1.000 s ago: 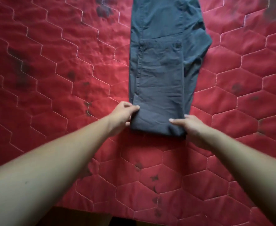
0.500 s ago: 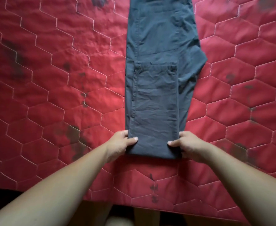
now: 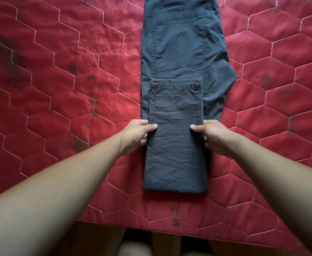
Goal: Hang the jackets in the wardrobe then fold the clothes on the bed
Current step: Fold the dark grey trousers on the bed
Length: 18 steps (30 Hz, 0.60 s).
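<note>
Dark trousers point(image 3: 175, 100), half-folded on red quilt point(image 3: 59, 89): your left hand point(image 3: 136, 134) and right hand point(image 3: 212, 136) pinch the 9 and 3 o'clock edges; an uneven lift risks skewing the layers.

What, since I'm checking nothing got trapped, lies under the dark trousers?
Only the red quilted bedspread shows around the trousers. The left hand and right hand pinch its side edges. Whatever lies directly beneath the cloth is hidden.

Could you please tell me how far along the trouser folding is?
Done: the dark trousers lie halved lengthwise on the red quilt, hems folded up once. In hand: left hand and right hand pinch the folded part's sides. Left: probably another fold. Jackets, wardrobe: out of view.
</note>
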Each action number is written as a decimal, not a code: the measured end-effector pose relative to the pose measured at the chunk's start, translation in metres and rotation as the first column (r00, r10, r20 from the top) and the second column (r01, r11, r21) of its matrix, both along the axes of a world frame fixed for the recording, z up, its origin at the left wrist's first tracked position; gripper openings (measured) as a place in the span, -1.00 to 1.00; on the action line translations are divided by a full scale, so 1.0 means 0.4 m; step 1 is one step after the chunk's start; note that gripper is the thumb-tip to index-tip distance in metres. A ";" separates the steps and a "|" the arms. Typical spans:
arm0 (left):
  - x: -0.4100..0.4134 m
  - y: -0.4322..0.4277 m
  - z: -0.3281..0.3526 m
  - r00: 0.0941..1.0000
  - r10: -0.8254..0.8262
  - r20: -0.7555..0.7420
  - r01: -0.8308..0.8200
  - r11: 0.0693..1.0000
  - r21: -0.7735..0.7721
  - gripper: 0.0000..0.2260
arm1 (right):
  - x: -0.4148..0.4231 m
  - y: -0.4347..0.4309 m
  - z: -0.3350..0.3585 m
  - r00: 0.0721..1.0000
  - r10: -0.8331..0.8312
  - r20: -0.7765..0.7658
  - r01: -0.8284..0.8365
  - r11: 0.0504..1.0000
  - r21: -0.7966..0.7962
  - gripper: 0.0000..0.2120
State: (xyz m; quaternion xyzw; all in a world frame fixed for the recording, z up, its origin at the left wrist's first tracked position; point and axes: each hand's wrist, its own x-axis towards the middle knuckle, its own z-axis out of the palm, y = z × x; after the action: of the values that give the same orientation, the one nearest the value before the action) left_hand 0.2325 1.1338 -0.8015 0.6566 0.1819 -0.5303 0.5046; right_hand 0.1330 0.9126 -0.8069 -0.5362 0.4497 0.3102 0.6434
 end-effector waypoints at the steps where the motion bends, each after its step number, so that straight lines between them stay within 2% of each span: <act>1: 0.027 -0.017 0.004 1.000 0.008 0.028 -0.008 1.000 -0.007 -0.86 | 0.026 -0.004 -0.003 0.999 -0.029 0.030 0.029 0.999 -0.024 -0.91; 4: 0.087 -0.061 0.015 0.994 0.050 0.102 -0.049 0.999 -0.008 -0.80 | 0.094 -0.009 -0.001 0.986 -0.118 0.119 0.129 0.988 -0.088 -0.89; 10: 0.209 -0.122 0.089 0.967 0.101 0.234 -0.098 0.995 -0.024 -0.84 | 0.242 -0.057 0.053 0.973 -0.074 0.220 0.119 0.972 -0.200 -0.83; 15: 0.445 -0.197 0.163 0.918 0.195 0.344 -0.160 0.979 -0.126 -0.87 | 0.483 -0.150 0.151 0.922 -0.034 0.385 0.134 0.963 -0.235 -0.90; 17: 0.516 -0.219 0.171 0.936 0.164 0.313 -0.130 0.984 -0.125 -0.94 | 0.545 -0.182 0.177 0.939 0.012 0.344 0.073 0.970 -0.232 -0.83; 18: 0.526 -0.217 0.163 0.953 0.092 0.288 -0.070 0.994 -0.085 -0.97 | 0.547 -0.189 0.174 0.957 0.054 0.284 0.011 0.975 -0.222 -0.78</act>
State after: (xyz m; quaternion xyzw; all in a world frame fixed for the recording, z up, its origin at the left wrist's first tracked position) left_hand 0.4430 1.0471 -0.7363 0.7004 0.1127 -0.4130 0.5711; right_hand 0.3518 0.8371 -0.7373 -0.6488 0.3770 0.1836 0.6350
